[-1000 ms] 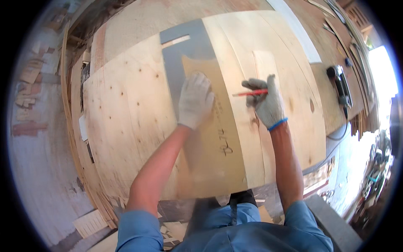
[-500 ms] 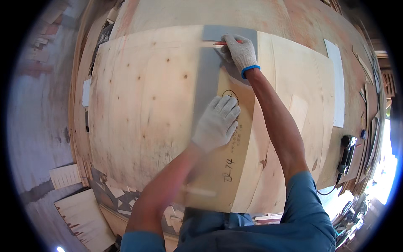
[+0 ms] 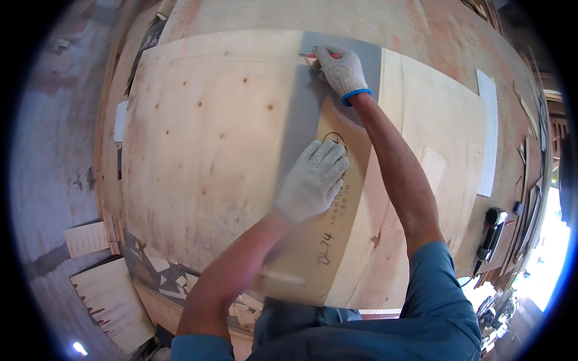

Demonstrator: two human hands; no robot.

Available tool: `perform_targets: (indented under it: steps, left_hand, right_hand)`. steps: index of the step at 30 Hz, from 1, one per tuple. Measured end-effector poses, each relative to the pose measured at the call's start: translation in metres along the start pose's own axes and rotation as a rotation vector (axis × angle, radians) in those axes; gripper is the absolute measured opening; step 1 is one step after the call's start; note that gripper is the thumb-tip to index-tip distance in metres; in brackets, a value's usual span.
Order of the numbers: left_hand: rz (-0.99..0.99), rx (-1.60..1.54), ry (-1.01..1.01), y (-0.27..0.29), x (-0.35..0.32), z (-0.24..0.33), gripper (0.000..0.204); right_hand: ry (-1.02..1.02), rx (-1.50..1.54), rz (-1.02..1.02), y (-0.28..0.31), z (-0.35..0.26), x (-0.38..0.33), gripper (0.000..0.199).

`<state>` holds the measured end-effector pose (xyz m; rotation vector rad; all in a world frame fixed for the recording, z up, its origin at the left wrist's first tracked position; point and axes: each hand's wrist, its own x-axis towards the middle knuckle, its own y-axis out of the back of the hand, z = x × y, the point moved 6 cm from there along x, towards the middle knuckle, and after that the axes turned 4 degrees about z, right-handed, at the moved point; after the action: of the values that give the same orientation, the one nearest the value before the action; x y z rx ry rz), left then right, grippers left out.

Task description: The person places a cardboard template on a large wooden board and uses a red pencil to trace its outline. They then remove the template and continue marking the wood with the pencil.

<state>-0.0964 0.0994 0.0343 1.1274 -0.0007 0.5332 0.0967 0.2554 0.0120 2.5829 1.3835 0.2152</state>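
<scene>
A long template board (image 3: 341, 249), tan with a grey shaded upper part and dark handwriting, lies on a pale plywood sheet (image 3: 198, 144). My left hand (image 3: 312, 180), in a white knit glove, rests flat on the template's middle, fingers stretched out and lying close together. Near the template's far end, my right hand (image 3: 342, 67), gloved with a blue cuff, pinches a red pencil (image 3: 331, 55). The pencil points left, its tip at the template's left edge beside a narrow light slot. The right fingers partly cover that slot.
Beneath the plywood is a larger worn board (image 3: 277, 17). A white strip (image 3: 486, 132) lies to the right, with a black power tool (image 3: 492, 234) nearer me. Wood offcuts (image 3: 158, 263) and a leaning panel (image 3: 114, 304) are at the lower left.
My right hand has drawn the pencil left along the slot to the template's left edge. My left hand stays on the template. The whole view has shifted slightly.
</scene>
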Motion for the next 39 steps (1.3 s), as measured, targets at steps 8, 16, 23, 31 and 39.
perform_targets:
  steps: [8,16,23,31,39]
  left_hand:
    - [0.002,0.02,-0.026,0.004,0.006,0.003,0.037]
    - [0.008,0.001,-0.003,0.008,0.006,0.002,0.037]
    - [-0.017,0.022,0.01,0.003,0.004,0.0,0.036]
    - [-0.029,0.001,0.016,0.004,0.006,0.0,0.035]
    - [0.034,-0.031,0.008,0.008,0.002,-0.001,0.033]
  right_hand:
    - [-0.087,-0.087,0.054,0.102,0.016,-0.007,0.032]
    - [-0.098,-0.023,0.087,0.092,0.018,-0.008,0.03]
    - [-0.04,-0.018,0.025,0.049,0.008,-0.006,0.031]
    - [0.135,-0.501,-0.002,0.082,-0.016,-0.005,0.031]
    - [-0.011,-0.485,-0.074,0.075,-0.019,0.006,0.036]
